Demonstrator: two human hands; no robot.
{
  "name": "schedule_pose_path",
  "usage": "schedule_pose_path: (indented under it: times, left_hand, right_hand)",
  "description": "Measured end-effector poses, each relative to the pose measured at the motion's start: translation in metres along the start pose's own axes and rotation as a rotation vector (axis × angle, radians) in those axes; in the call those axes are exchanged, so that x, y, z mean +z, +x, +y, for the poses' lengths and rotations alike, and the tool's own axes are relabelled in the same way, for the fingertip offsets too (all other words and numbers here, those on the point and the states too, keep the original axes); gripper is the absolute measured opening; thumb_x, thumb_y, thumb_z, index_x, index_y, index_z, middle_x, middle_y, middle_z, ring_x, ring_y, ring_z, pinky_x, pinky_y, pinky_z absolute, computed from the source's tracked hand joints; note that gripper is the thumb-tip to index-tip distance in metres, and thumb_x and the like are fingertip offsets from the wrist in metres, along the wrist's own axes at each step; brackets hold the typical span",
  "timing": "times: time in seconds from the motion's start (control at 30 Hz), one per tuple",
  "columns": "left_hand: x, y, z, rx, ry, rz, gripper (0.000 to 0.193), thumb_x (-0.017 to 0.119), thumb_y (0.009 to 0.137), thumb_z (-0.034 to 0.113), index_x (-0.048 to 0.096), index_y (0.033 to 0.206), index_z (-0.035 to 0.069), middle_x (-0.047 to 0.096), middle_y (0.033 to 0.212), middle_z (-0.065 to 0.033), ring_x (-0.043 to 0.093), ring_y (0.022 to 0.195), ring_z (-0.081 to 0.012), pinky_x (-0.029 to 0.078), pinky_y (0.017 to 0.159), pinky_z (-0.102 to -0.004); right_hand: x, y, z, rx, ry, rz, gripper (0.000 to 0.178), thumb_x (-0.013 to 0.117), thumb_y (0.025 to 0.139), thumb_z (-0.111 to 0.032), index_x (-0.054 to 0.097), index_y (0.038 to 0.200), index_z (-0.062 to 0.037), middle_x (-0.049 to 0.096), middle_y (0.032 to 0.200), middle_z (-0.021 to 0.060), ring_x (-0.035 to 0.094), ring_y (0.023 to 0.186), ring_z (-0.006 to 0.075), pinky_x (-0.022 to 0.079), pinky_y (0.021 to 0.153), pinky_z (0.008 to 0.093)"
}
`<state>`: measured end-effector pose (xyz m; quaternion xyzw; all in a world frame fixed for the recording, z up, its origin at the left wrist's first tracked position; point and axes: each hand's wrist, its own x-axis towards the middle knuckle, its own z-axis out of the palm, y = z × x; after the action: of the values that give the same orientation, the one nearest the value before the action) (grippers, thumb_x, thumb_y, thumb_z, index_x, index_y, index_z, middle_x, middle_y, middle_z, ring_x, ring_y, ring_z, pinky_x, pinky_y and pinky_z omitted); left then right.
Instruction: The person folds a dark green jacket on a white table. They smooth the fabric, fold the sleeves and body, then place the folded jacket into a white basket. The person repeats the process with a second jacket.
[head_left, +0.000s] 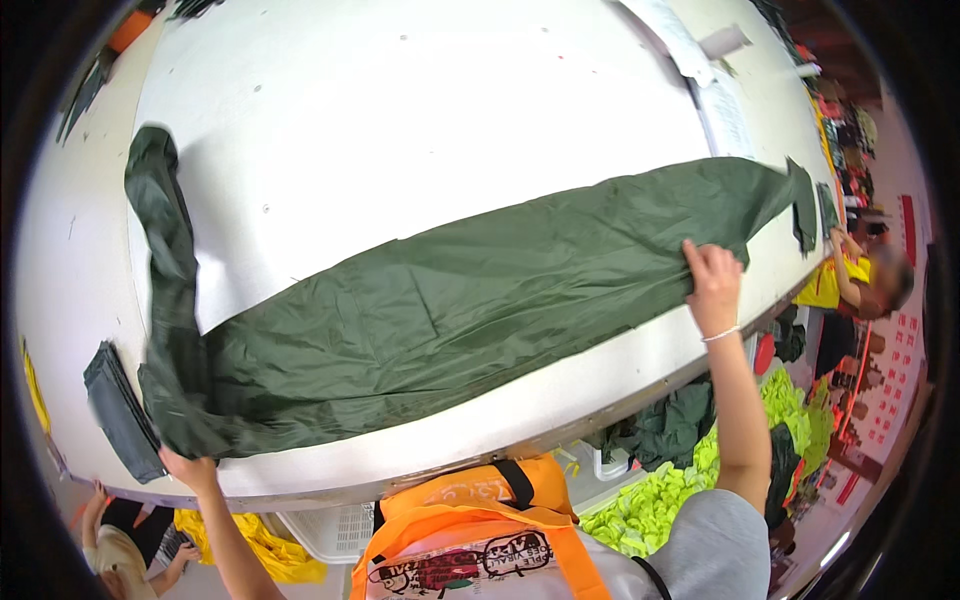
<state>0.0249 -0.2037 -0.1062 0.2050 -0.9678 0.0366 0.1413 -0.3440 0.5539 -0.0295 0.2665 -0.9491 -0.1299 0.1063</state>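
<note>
A long dark green garment (pixel 480 290) of thin, shiny cloth lies creased across the white table, with visible seams. At its left end a narrow sleeve-like strip (pixel 165 220) runs away from me, blurred lower down. My left hand (pixel 190 468) is closed on the near left corner of the garment, by the table edge. Toward the right end my right hand (pixel 715 285) has its fingers bent on the near edge of the cloth, gripping it; some fingertips are hidden. A folded dark green piece (pixel 122 410) lies just left of my left hand.
Another folded dark green piece (pixel 802 205) lies beyond the garment's right end. Papers (pixel 725 110) and a roll (pixel 725 41) are at the far right. Below the table edge are bright yellow-green cloth (pixel 650 510) and a white crate (pixel 335 535). People stand at both sides.
</note>
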Motion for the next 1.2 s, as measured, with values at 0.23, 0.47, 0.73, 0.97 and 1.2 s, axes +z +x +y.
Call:
schedule_pose_path:
  times: [0.23, 0.47, 0.73, 0.97, 1.2]
  left_hand:
    - [0.033, -0.06, 0.028, -0.189, 0.0, -0.519, 0.057, 0.064, 0.067, 0.011, 0.049, 0.12, -0.005, 0.048, 0.125, -0.0249, 0.038, 0.121, -0.0443, 0.029, 0.103, -0.0499]
    - [0.005, -0.097, 0.029, -0.216, 0.072, -0.692, 0.063, 0.065, 0.07, 0.007, 0.043, 0.128, -0.005, 0.045, 0.132, -0.024, 0.038, 0.123, -0.0418, 0.03, 0.105, -0.0472]
    - [-0.012, -0.084, 0.067, -0.247, 0.299, -0.819, 0.06, 0.069, 0.072, 0.007, 0.047, 0.127, -0.006, 0.042, 0.135, -0.0226, 0.041, 0.121, -0.0386, 0.036, 0.101, -0.0435]
    - [0.018, -0.102, 0.024, -0.047, 0.32, -0.779, 0.05, 0.066, 0.073, 0.022, 0.056, 0.115, -0.004, 0.044, 0.134, -0.0227, 0.042, 0.122, -0.0385, 0.034, 0.105, -0.0441]
    - [-0.036, -0.115, 0.1, -0.184, 0.35, -0.663, 0.038, 0.072, 0.067, 0.023, 0.064, 0.097, 0.001, 0.052, 0.105, -0.0137, 0.048, 0.105, -0.031, 0.041, 0.091, -0.0404]
  right_hand:
    - [0.089, -0.085, -0.023, 0.234, -0.114, -0.235, 0.049, 0.051, 0.08, -0.005, 0.05, 0.13, -0.0075, 0.054, 0.103, 0.0057, 0.05, 0.098, 0.0236, 0.04, 0.081, 0.0368]
    - [0.069, -0.124, 0.003, 0.253, 0.196, -0.131, 0.05, 0.055, 0.073, -0.001, 0.054, 0.123, -0.0054, 0.053, 0.104, 0.0088, 0.049, 0.107, 0.0279, 0.038, 0.093, 0.041]
    - [0.161, -0.102, 0.088, 0.81, 0.065, -0.038, 0.07, 0.054, 0.087, -0.048, 0.037, 0.136, -0.0009, 0.033, 0.142, 0.0246, 0.028, 0.132, 0.0402, 0.022, 0.107, 0.0567]
    - [0.233, -0.141, 0.135, 0.966, -0.09, -0.23, 0.076, 0.031, 0.089, -0.065, 0.029, 0.145, -0.0143, 0.027, 0.15, 0.0121, 0.024, 0.139, 0.0295, 0.017, 0.107, 0.0589]
    - [0.17, -0.057, 0.14, 0.951, -0.266, -0.846, 0.086, 0.033, 0.083, -0.075, 0.028, 0.147, -0.0178, 0.029, 0.15, 0.0169, 0.029, 0.138, 0.0311, 0.014, 0.11, 0.0559]
